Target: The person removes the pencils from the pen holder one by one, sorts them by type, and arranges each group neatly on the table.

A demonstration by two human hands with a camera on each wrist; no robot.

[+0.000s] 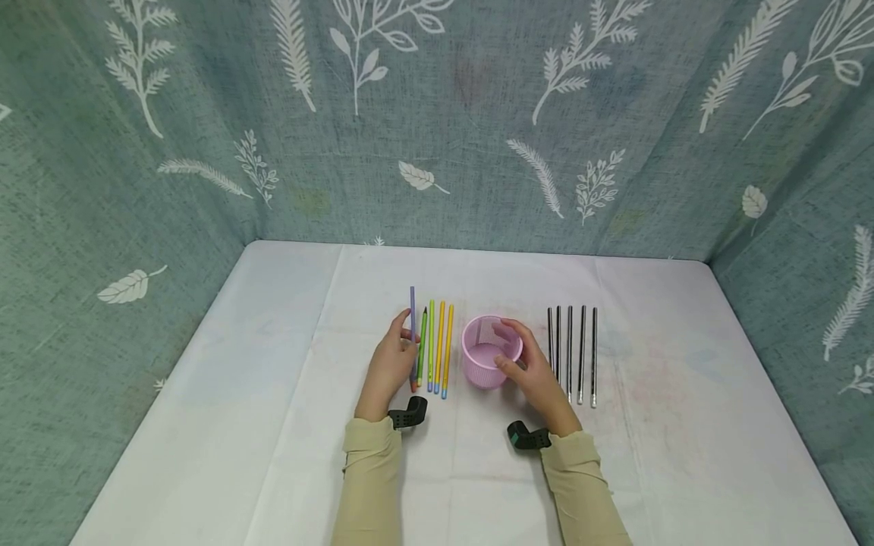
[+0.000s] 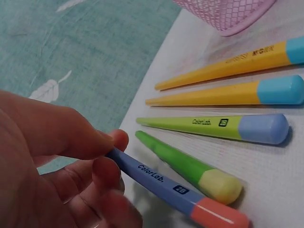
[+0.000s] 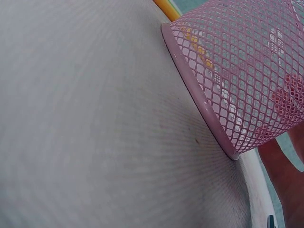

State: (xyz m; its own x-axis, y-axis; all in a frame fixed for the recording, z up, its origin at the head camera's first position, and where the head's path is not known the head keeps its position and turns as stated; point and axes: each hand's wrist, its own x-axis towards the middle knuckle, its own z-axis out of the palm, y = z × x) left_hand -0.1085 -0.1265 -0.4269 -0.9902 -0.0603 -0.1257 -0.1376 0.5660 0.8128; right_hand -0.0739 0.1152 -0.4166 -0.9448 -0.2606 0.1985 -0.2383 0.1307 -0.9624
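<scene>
A blue-purple pencil (image 2: 164, 180) with a coral end is pinched between the thumb and fingers of my left hand (image 1: 391, 368). Its coral end points toward me in the head view. Right beside it lie a dark green pencil (image 2: 190, 166) with a pale yellow end, a light green pencil (image 2: 204, 124) and two yellow-orange pencils (image 2: 213, 93) with blue ends. My right hand (image 1: 539, 379) holds a pink mesh pen cup (image 1: 485, 377) by its right side, thumb and fingers at the rim. The cup stands upright, its bottom bare; the right wrist view shows its mesh wall (image 3: 237, 71) up close.
To the right of the cup, several dark pencils (image 1: 583, 349) lie in a row, partly behind my right hand. A white cloth (image 1: 287, 470) covers the table. Green leaf-patterned curtains (image 1: 464, 197) hang at the back and both sides.
</scene>
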